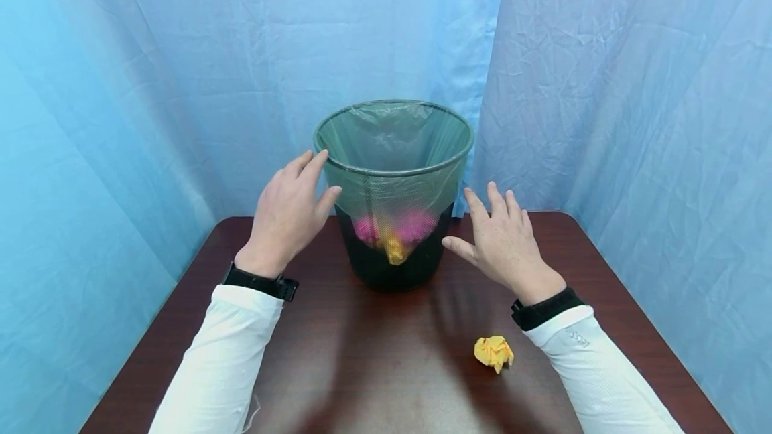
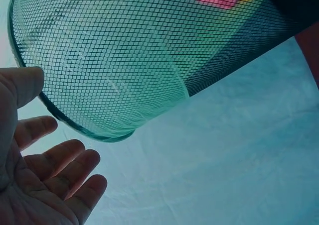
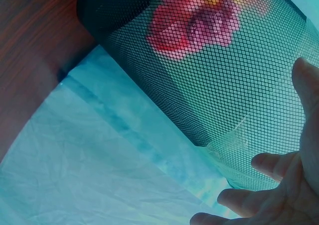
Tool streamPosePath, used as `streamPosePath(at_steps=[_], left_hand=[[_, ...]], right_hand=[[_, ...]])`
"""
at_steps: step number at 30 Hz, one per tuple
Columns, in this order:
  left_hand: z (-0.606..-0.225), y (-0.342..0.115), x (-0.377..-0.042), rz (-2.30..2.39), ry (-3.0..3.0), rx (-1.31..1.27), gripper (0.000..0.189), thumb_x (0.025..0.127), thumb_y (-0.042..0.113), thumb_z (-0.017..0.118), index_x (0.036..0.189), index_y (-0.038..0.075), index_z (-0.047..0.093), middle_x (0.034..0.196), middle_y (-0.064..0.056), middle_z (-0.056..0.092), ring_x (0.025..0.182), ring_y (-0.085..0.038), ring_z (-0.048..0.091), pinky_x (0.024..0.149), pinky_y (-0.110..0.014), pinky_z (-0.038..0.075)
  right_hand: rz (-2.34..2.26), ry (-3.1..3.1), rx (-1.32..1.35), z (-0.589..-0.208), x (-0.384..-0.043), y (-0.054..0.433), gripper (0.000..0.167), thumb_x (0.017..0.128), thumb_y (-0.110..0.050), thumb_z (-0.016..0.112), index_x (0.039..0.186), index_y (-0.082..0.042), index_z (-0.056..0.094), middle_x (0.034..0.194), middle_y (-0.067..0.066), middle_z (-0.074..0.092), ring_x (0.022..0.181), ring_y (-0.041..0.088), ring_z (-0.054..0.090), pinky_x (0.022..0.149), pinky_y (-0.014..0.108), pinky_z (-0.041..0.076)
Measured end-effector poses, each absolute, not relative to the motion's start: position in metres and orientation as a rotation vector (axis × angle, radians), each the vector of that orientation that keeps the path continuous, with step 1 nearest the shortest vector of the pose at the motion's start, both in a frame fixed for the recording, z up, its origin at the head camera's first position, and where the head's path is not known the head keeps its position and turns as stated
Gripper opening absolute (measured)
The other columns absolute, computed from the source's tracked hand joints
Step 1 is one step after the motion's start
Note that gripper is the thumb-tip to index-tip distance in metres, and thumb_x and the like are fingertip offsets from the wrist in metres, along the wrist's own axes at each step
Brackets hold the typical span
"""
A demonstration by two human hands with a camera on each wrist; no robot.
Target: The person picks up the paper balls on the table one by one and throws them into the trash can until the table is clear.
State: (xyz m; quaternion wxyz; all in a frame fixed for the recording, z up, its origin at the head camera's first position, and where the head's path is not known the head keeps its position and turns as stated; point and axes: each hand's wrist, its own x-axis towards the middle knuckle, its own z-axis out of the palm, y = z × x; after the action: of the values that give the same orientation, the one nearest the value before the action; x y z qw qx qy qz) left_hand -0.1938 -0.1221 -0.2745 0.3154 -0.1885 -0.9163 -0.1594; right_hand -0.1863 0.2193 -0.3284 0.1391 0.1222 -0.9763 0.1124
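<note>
A black mesh wastebasket (image 1: 395, 173) stands upright at the back of the table, with a thin green plastic bag (image 1: 356, 186) folded over its rim. Through the mesh, pink crumpled paper (image 1: 416, 225) and yellow crumpled paper (image 1: 395, 248) show inside. My left hand (image 1: 286, 213) is by the basket's left rim, fingers extended; whether the fingertips touch the rim I cannot tell. To the right of the basket, my right hand (image 1: 503, 240) is spread and holds nothing. A loose yellow paper ball (image 1: 494, 353) lies on the table below that hand.
The dark reddish-brown table (image 1: 386, 353) has rounded far corners. Light blue cloth (image 1: 271, 52) hangs behind it and on both sides. A black band (image 1: 259, 281) circles the left wrist and another band (image 1: 545, 310) the right, over white sleeves.
</note>
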Motion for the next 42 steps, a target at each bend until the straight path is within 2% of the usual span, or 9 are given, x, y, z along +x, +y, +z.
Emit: streamPosePath(at_steps=[8,16,26,32,42], left_hand=[[-0.283,-0.127,-0.189,-0.372,-2.405,-0.508,0.07,0.096,0.033,0.076,0.153,0.001,0.05,0.152,-0.027,0.054,0.132,-0.046,0.058,0.108,-0.061,0.048],[-0.289,-0.133,-0.186,-0.29,-2.479,-0.487,0.078,0.097,0.045,0.072,0.157,0.003,0.046,0.157,-0.028,0.046,0.143,-0.052,0.046,0.116,-0.069,0.034],[-0.301,-0.139,-0.178,-0.235,-2.604,-0.434,0.094,0.092,0.059,0.071,0.164,0.01,0.034,0.166,-0.026,0.034,0.151,-0.052,0.032,0.119,-0.075,0.022],[-0.309,-0.141,-0.173,-0.26,-2.688,-0.408,0.098,0.092,0.06,0.069,0.167,0.013,0.026,0.169,-0.026,0.026,0.154,-0.054,0.023,0.118,-0.078,0.015],[-0.323,-0.143,-0.166,-0.277,-2.758,-0.38,0.105,0.09,0.066,0.069,0.168,0.015,0.021,0.171,-0.026,0.02,0.156,-0.053,0.017,0.118,-0.079,0.012]], right_hand=[[0.331,-2.841,0.356,-0.329,-0.187,0.218,0.096,0.095,-0.063,0.066,0.166,-0.011,0.027,0.167,0.034,0.021,0.149,0.064,0.018,0.115,0.078,0.023],[0.326,-2.844,0.357,-0.331,-0.188,0.218,0.096,0.095,-0.063,0.065,0.166,-0.011,0.026,0.167,0.034,0.02,0.15,0.064,0.018,0.116,0.078,0.022],[0.335,-2.848,0.363,-0.331,-0.187,0.217,0.097,0.095,-0.063,0.066,0.166,-0.01,0.026,0.167,0.035,0.02,0.15,0.063,0.017,0.116,0.077,0.023],[0.337,-2.844,0.362,-0.332,-0.187,0.217,0.097,0.095,-0.063,0.066,0.166,-0.01,0.026,0.167,0.034,0.02,0.151,0.063,0.017,0.117,0.076,0.023],[0.333,-2.838,0.367,-0.335,-0.186,0.217,0.097,0.095,-0.063,0.066,0.166,-0.009,0.027,0.167,0.035,0.02,0.15,0.063,0.018,0.116,0.076,0.024]])
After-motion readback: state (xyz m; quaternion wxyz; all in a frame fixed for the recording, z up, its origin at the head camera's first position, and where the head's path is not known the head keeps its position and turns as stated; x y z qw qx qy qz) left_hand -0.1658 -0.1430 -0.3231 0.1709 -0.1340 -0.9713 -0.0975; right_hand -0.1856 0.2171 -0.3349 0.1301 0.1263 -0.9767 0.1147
